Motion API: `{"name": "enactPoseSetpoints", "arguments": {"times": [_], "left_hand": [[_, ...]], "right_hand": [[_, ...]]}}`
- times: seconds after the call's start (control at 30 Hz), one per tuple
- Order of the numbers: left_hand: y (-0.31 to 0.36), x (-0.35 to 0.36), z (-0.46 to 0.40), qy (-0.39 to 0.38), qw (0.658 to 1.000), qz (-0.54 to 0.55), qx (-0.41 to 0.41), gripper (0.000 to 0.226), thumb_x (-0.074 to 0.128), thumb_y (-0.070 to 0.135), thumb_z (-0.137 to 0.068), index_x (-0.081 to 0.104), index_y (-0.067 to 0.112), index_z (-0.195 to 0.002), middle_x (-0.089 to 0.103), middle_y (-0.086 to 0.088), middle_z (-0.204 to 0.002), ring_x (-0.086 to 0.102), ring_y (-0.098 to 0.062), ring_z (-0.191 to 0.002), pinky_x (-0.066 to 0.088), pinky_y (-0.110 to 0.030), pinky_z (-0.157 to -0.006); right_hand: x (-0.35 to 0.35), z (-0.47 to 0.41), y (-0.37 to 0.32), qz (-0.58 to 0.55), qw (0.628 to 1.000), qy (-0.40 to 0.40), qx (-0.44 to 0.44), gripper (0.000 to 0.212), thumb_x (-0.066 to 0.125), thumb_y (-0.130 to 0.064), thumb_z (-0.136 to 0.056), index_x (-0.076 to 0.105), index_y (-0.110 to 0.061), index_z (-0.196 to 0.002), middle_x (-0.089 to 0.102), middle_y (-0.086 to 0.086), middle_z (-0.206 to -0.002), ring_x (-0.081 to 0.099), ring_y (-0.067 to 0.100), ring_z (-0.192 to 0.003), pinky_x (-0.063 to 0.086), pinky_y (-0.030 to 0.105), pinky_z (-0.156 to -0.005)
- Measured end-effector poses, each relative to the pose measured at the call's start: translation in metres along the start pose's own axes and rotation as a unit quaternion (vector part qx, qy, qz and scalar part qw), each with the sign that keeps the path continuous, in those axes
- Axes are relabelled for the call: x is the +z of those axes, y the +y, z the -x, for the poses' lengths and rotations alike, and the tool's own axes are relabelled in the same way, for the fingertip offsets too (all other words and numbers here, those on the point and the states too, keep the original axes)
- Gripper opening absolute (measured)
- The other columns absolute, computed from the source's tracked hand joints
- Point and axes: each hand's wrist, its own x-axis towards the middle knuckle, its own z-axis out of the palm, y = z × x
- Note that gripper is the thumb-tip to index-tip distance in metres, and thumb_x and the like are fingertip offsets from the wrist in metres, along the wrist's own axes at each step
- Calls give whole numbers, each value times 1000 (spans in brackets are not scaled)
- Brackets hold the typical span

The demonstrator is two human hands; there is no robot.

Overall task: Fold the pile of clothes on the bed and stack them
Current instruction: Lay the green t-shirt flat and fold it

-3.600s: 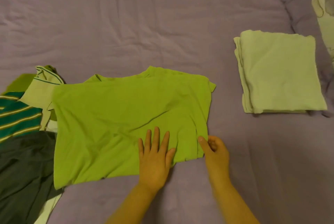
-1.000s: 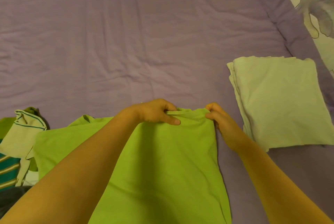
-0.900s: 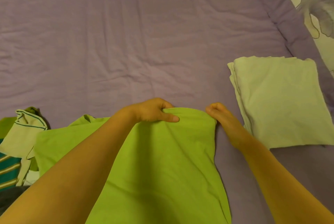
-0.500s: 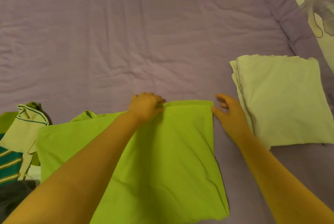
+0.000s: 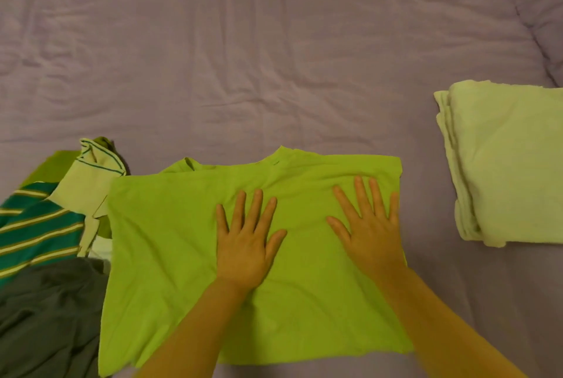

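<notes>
Hands: your left hand (image 5: 245, 243) and right hand (image 5: 370, 226) both lie flat with fingers straight and spread on the lime green shirt (image 5: 182, 255), pressing it and gripping nothing.
Bed: the purple bed cover (image 5: 243, 57) is soft and creased; press unevenly and you will set those ridges into the fold.
Lime green shirt: it lies part-folded in front of you, its right side doubled over under your palms. Lift both hands at once and that flap could spring back or slide askew.
Dark grey garment: the dark grey garment (image 5: 42, 316) lies against the shirt's left edge; whether it overlaps, I cannot tell. Fold the left side in and you may drag it along.
Pale folded stack: the pale folded stack (image 5: 511, 164) sits well apart on your right. Carry the shirt there loosely and the fold may open, or the stack may skew.
Striped shirt: the striped shirt (image 5: 33, 225) and its pale collar (image 5: 91, 182) crowd the left sleeve; a snag there could pull the pile over.
</notes>
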Motion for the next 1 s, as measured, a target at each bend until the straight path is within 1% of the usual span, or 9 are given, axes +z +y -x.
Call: {"name": "enactPoseSetpoints", "arguments": {"times": [0.13,0.33,0.5,0.6,0.67,0.73,0.8,0.9,1.0], "left_hand": [[-30,-19,13,22,997,23,-69,61,29,50,-92,51,17,-137,47,-11,-144,42,-38,-133,27,-65,-106],[-103,-25,97,41,967,102,-229,69,31,50,-91,52,0,-133,49,-26,-137,46,-47,-126,35,-61,-103],[-136,-28,131,48,951,145,-267,70,69,38,-84,43,4,-140,47,-20,-139,48,-38,-121,40,-48,-98],[-149,-35,137,58,925,193,-321,69,68,32,-86,38,10,-144,42,-15,-140,40,-32,-123,35,-41,-98],[-155,-38,143,73,900,250,-350,64,68,26,-87,41,9,-142,44,-16,-135,38,-31,-120,33,-35,-96],[-158,-37,156,83,872,300,-378,57,69,22,-86,46,10,-136,46,-14,-129,41,-29,-118,35,-32,-91],[-160,-34,174,79,839,348,-411,49,69,24,-86,50,11,-129,50,-11,-122,47,-27,-113,40,-34,-88],[-162,-26,195,14,807,395,-438,33,64,35,-89,53,17,-115,58,-2,-103,56,-21,-96,46,-35,-76],[-164,-21,203,-44,797,429,-423,23,60,43,-90,53,22,-97,62,1,-90,58,-18,-86,47,-35,-71]], "right_hand": [[-14,8,-30,-9,998,0,58,74,7,-63,-94,51,-22,-136,40,19,-146,31,44,-137,17,66,-107],[12,54,-123,14,992,-63,-111,62,20,-62,-93,50,-30,-137,39,13,-148,31,38,-138,23,65,-105],[16,42,-145,12,997,-59,-46,68,12,-64,-94,47,-27,-138,42,13,-146,33,38,-137,17,64,-109],[16,54,-179,-6,994,-89,-66,68,10,-64,-94,48,-28,-138,43,13,-146,33,36,-138,21,62,-108],[16,64,-198,3,990,-113,-90,70,7,-63,-95,54,-29,-134,48,12,-142,38,37,-134,32,64,-103],[9,66,-214,0,991,-116,-71,76,2,-63,-93,57,-27,-131,50,12,-140,42,40,-131,33,66,-100],[5,65,-233,-21,992,-113,-54,82,-1,-67,-89,51,-25,-136,43,12,-145,34,39,-137,25,62,-106],[6,61,-265,-42,988,-105,-101,62,22,-62,-94,35,-29,-145,22,4,-157,10,28,-147,10,48,-115],[1,37,-295,-87,979,-111,-144,53,36,-48,-98,30,-28,-147,19,0,-158,13,21,-144,16,33,-114]]}}
